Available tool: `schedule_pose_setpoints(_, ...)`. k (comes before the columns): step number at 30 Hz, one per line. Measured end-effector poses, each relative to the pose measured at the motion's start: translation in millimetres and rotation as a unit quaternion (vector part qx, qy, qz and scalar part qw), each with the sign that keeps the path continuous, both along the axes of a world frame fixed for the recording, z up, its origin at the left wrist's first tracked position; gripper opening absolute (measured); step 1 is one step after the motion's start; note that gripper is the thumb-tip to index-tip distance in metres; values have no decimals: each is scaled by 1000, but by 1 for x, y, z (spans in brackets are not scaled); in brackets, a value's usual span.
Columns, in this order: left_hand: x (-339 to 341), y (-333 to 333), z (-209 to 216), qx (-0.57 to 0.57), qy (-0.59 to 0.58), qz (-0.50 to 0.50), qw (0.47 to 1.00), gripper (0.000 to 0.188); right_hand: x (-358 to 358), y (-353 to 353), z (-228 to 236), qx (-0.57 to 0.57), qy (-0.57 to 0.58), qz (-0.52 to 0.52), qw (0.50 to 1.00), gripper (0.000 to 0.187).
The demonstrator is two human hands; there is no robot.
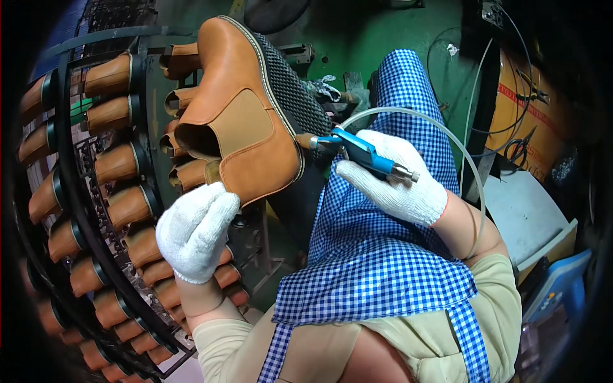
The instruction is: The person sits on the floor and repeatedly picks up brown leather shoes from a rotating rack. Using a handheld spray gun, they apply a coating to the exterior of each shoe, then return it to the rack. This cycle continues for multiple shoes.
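Observation:
A tan ankle boot point(236, 121) with a stretch side panel is held up in front of me. Its toe points away and its black textured sole point(290, 83) faces right. My left hand point(198, 233), in a white knit glove, is closed on the upper at the back of the boot. In my gloved right hand point(402, 179) is a blue hand tool point(364, 152) with a metal end and a pale hose point(424, 115). The tool's brown tip point(306, 140) meets the edge where upper and sole join, near the heel.
On my left stands a black metal rack point(73, 172) filled with rows of tan boots point(118, 163). A blue checked apron point(377, 287) covers my lap. To the right are a cardboard box point(530, 121), scissors point(522, 147), a grey-white board point(520, 210) and a blue plastic piece point(562, 287).

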State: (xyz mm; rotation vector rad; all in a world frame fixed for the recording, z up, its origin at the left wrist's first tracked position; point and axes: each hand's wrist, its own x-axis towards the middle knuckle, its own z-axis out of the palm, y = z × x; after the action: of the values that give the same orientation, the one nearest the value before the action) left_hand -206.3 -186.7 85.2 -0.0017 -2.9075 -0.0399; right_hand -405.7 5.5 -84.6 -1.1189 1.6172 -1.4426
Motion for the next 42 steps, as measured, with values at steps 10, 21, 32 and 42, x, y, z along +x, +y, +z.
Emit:
schedule_pose_setpoints(10, -39, 8, 23, -66, -78, -39, 994, 45, 12, 31, 0, -16, 22, -16, 999, 29)
schedule_pose_setpoints(21, -91, 28, 23, -110, -84, -31, 990, 50, 13, 50, 4, -28, 61, -115, 991, 23)
schedule_pose_setpoints(32, -148, 20, 8, -129, -39, 22, 991, 26, -9, 32, 4, -55, 108, -216, 969, 22)
schedule_pose_setpoints(42, -193, -25, -4, -150, 29, 91, 984, 27, -42, -27, -5, -107, 90, -269, 953, 24)
